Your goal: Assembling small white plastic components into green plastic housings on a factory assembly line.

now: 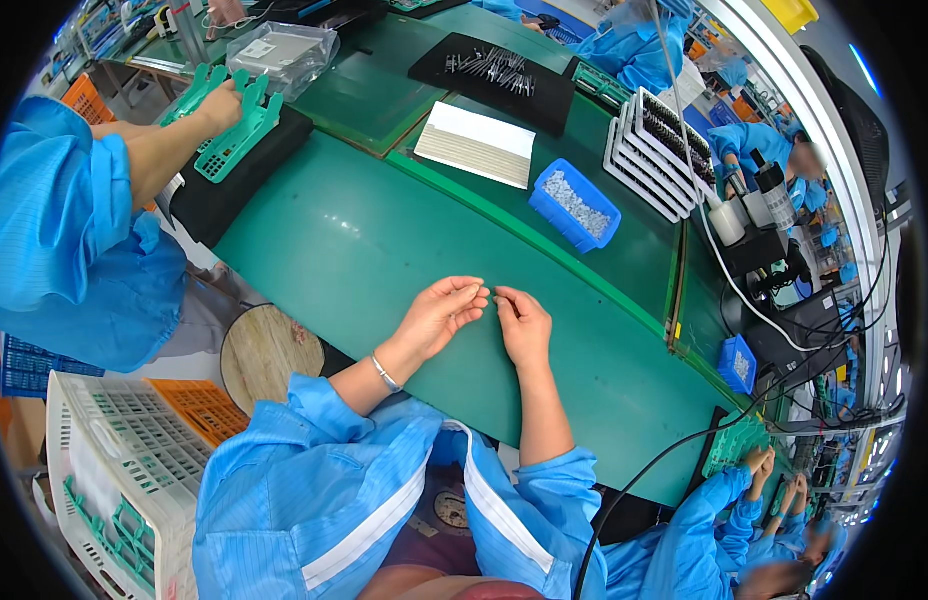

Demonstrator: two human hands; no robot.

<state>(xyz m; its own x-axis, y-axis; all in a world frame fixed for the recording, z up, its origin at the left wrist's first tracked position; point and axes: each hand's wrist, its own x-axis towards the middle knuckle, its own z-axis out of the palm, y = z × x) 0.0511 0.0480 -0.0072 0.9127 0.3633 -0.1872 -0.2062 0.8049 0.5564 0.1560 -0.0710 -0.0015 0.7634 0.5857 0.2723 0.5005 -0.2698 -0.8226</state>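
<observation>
My left hand (436, 318) and my right hand (525, 328) hover close together over the green tabletop (314, 235). On each, thumb and index finger are pinched. Whatever they hold, if anything, is too small to make out. A small gap separates the two sets of fingertips. Beyond them stands a blue bin (576, 205) of small pale pieces. To its left lies a white sheet with beige strips (474, 140). Farther back, a black mat (434, 70) carries a heap of thin dark pin-like parts (492, 70).
White trays (649, 165) of dark parts lean at the back right, near a smaller blue bin (737, 364). At left, a co-worker's hand (222, 108) grips a green plastic rack (239, 135). A black cable (674, 440) crosses at right. A white crate (134, 450) stands lower left.
</observation>
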